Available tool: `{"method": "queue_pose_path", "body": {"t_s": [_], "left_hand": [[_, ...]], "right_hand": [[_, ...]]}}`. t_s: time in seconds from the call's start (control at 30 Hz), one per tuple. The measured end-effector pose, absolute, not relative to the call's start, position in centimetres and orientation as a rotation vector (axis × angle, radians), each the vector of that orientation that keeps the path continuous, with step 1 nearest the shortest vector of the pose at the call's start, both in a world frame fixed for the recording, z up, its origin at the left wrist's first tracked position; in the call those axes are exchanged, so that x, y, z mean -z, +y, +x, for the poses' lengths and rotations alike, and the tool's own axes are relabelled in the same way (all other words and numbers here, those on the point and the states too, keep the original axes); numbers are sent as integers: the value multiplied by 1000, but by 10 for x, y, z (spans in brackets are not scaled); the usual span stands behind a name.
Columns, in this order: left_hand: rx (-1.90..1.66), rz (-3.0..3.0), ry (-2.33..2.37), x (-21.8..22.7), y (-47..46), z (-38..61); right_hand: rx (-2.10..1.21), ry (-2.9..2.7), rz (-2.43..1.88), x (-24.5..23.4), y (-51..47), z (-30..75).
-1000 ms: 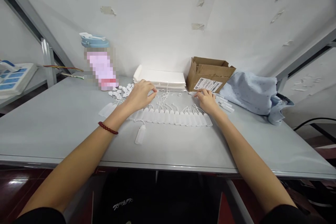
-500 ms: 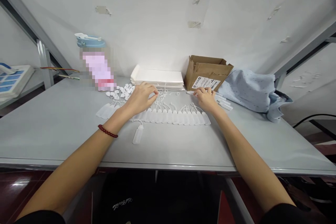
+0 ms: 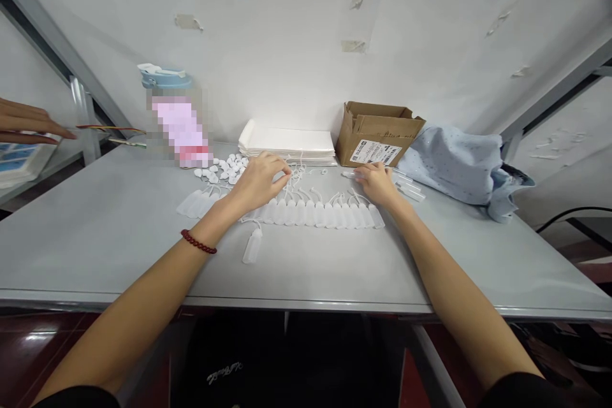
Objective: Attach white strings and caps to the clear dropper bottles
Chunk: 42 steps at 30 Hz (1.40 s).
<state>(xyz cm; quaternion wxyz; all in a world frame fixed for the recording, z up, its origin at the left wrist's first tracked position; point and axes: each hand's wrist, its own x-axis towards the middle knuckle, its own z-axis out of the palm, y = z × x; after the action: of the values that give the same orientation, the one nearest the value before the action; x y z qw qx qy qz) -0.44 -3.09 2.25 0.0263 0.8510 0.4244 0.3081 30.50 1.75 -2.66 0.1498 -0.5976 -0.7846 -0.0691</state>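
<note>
A row of several small translucent plastic bottles [image 3: 325,214] lies side by side on the grey table [image 3: 95,229], thin white tethers trailing behind them. My left hand [image 3: 261,179], a red bead bracelet on its wrist, hovers over the row's left end with fingertips pinched at a white tether loop [image 3: 299,173]. My right hand [image 3: 376,182] rests at the row's right end, its fingers curled on a small clear bottle [image 3: 351,174]. One bottle [image 3: 252,246] lies apart, nearer to me.
A pile of small white caps [image 3: 224,168], more bottles [image 3: 194,203], a stack of white paper [image 3: 287,141], an open cardboard box [image 3: 377,134], blue cloth [image 3: 461,162] and a blue-lidded drink bottle [image 3: 172,111] stand behind. Another person's hand [image 3: 26,127] reaches in at far left.
Another person's hand has come into view at the far left. My own hands have barely shifted; the view has moved slightly.
</note>
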Motion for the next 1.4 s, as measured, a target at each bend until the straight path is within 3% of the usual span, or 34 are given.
{"method": "queue_pose_path", "body": {"t_s": [0.43,0.73,1.2,1.4], "left_hand": [[-1253,2214,1166,-29,-50,16],[-1207,2052,1169,-33,-53,20],[-1189,1940,1035,-31,-53,21],[-1106,1967,1020,-34,-54,19]], "right_hand": [[-53,-2137,-1032,-7,-43,232],[-78,-2111,-1016,-2,-54,222],[181,-2187,-974,4,-60,216],[69,-2151,-950,7,-66,214]]}}
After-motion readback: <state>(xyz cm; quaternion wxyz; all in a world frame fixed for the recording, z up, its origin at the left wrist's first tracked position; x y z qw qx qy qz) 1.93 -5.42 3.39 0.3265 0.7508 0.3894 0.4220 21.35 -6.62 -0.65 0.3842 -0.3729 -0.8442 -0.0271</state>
